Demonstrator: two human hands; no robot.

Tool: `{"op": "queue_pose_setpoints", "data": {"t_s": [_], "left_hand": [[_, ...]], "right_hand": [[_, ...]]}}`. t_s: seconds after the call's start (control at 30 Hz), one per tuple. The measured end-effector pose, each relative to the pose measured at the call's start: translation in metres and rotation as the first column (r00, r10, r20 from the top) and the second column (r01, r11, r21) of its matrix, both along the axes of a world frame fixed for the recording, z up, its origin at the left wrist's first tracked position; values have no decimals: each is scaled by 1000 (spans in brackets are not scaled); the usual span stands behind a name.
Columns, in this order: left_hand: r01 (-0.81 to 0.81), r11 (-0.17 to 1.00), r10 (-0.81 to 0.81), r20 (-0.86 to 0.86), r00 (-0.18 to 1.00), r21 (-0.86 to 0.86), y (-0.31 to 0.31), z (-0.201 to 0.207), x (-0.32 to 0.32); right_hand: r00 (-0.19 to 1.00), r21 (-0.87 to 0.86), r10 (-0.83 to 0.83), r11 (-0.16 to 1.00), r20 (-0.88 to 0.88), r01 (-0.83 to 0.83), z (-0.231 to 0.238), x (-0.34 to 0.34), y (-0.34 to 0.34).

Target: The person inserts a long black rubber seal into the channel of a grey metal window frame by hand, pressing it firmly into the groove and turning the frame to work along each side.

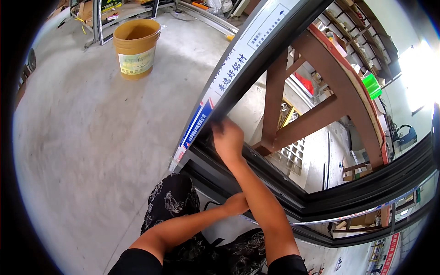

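Observation:
A large dark aluminium window frame (266,57) with printed protective film on its outer face leans in front of me. My right hand (228,140) is at the inner side of this frame, near its lower left corner. Its fingers are curled in and slightly blurred, and what they hold, if anything, is hidden. Beneath my right forearm, my left hand (235,204) reaches to the bottom rail. The forearm covers its fingers, so its grip does not show. A thin black cord runs beside the left wrist.
A yellow-brown bucket (136,50) stands on the concrete floor at the far left. Behind the frame is a brown workbench (307,117) with diagonal legs, with a green object (371,86) on top. Long profiles (206,20) lie at the back. My knee (172,197) is close to the frame.

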State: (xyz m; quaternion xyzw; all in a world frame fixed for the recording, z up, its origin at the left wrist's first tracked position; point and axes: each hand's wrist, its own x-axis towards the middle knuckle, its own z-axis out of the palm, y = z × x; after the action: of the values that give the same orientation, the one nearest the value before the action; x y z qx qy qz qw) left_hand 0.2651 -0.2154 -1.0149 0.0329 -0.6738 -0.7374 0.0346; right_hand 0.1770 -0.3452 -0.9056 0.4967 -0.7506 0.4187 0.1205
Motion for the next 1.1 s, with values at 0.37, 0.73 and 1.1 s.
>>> {"op": "queue_pose_setpoints", "data": {"t_s": [0.37, 0.73, 1.1], "left_hand": [[-35, 999, 35, 9, 999, -27, 2, 8, -1], [103, 995, -104, 97, 990, 10, -14, 37, 1], [116, 991, -107, 124, 986, -69, -18, 40, 2]], "right_hand": [[928, 76, 32, 995, 371, -65, 25, -6, 4], [943, 12, 39, 999, 329, -46, 60, -5, 4], [810, -56, 153, 987, 566, -148, 84, -10, 4]]}}
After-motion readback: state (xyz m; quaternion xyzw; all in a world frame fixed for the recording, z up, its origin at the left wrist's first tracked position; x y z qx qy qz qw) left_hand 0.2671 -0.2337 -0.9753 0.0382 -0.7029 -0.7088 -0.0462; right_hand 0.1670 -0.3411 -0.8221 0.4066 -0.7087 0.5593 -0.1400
